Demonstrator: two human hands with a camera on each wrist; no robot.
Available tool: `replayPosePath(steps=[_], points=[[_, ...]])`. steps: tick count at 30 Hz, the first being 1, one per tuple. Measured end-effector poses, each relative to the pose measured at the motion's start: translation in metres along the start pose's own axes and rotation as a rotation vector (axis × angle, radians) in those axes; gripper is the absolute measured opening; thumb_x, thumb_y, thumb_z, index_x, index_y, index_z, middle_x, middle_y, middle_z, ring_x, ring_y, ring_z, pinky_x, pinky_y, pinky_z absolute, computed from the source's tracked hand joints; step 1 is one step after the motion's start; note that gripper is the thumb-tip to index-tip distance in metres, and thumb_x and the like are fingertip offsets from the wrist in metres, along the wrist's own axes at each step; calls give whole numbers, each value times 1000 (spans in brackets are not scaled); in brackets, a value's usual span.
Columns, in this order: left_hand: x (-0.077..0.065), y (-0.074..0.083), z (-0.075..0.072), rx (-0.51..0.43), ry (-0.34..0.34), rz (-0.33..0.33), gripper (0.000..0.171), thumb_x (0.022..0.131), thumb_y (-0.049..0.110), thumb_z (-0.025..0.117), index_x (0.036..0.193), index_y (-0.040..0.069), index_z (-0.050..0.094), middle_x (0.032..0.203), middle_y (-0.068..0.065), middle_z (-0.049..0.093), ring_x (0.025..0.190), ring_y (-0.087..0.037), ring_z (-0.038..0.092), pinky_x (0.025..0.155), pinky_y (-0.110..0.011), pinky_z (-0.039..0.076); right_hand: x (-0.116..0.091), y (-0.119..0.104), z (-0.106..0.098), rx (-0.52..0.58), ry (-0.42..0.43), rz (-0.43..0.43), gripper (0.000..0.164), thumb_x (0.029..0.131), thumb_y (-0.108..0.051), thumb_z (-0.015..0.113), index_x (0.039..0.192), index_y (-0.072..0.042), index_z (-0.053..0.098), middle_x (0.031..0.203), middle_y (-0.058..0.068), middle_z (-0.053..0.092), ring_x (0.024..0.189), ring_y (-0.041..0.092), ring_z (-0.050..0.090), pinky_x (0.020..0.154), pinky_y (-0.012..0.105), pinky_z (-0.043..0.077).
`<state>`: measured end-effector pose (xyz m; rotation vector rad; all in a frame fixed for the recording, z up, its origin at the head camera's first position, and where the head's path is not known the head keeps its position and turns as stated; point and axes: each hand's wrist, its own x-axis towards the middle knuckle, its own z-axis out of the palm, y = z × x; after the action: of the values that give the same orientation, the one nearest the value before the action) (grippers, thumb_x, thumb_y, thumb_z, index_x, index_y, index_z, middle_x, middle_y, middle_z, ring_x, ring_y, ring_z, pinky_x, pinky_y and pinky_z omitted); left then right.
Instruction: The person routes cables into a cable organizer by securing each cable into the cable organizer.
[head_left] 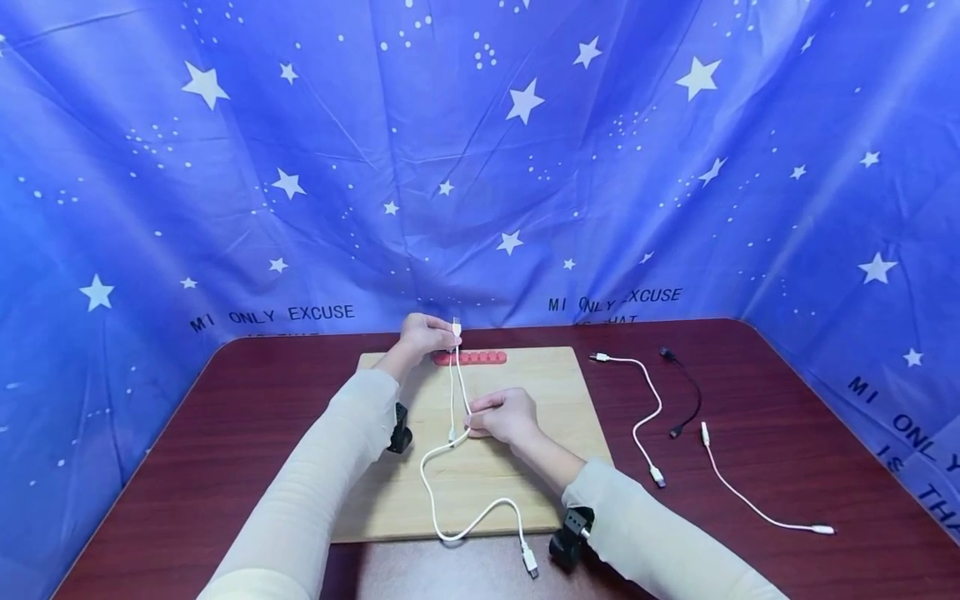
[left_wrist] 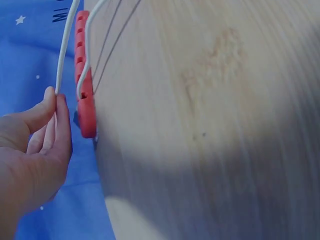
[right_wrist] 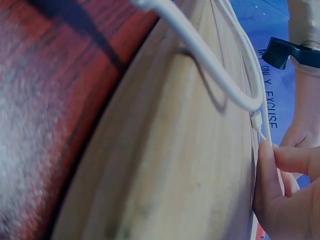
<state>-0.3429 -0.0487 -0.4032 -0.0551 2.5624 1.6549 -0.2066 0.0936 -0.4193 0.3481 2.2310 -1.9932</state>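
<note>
The left hand (head_left: pixel 426 335) pinches a white cable (head_left: pixel 462 382) just below its upper plug (head_left: pixel 456 329), thumb and fingertip brought together; the right hand (head_left: pixel 506 415) pinches the same cable lower down, nearer me. I judge the step as guiding this span to the red clip strip (head_left: pixel 487 357), just beside and below the left grip. Hold the span taut, align it over a free slot, then press evenly; avoid snagging the shorter white cable (head_left: pixel 452 392) lying at the strip's left end. Bare tabletop (head_left: pixel 247 433) lies left of the left grip; the board's (head_left: pixel 555 433) far edge and the curtain (head_left: pixel 465 283) limit travel beyond it. Right of the right grip, I note bare board, then three loose cables (head_left: pixel 652 392). The held cable's tail crosses the near board edge.
</note>
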Motion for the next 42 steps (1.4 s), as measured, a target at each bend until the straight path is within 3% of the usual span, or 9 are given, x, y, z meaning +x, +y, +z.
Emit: replayPosePath(steps=[7,13,18,25,29,34,39,42], points=[[2,1,7,108,34,26,24,72,8,82,93,0,75,86,-13,76,62,-3,60,63,-15,55,0,0,0,-47,10,2,23,70,12,74,93,11,70,83,23,73,51,8,66,59,24,61],[3,5,11,201,39,96,25,73,6,81,96,-1,74,90,-15,76,75,-16,72,84,-25,59,1,-3,0,-71,3,-16,22,70,12,74,92,11,70,82,23,73,49,7,65,58,24,61],[2,3,14,244,28,134,26,73,3,81,98,-1,74,91,-16,75,83,-25,73,93,-31,56,2,-3,0,-89,-25,-26,22,69,15,73,91,12,70,81,25,73,50,8,66,57,25,61],[4,4,19,373,11,243,21,75,2,78,95,-1,75,89,-15,76,83,-24,74,83,-28,59,5,-5,-1,-114,-25,-20,20,69,15,73,89,12,70,80,24,72,49,8,64,57,25,61],[5,6,22,447,34,249,18,75,1,76,94,2,76,89,-13,76,84,-23,73,77,-26,60,5,-7,-1,-129,-22,-19,19,69,14,73,88,11,71,80,22,73,49,8,65,57,24,61],[4,14,28,549,57,231,18,76,0,73,92,5,77,93,-10,77,94,-22,71,84,-27,59,6,-11,-1,-167,-21,-24,18,68,13,74,86,10,72,76,20,73,45,5,62,55,23,60],[5,22,32,576,59,204,21,73,-3,74,93,5,77,97,-11,76,97,-24,68,84,-28,59,9,-14,-2,-182,-4,-41,18,67,14,75,85,11,72,77,22,73,41,4,59,53,23,60],[4,16,31,570,68,188,21,74,-3,74,93,5,77,95,-12,75,93,-24,69,79,-28,60,10,-13,1,-207,-15,-48,19,66,15,75,85,11,72,78,23,73,40,4,58,52,23,60]])
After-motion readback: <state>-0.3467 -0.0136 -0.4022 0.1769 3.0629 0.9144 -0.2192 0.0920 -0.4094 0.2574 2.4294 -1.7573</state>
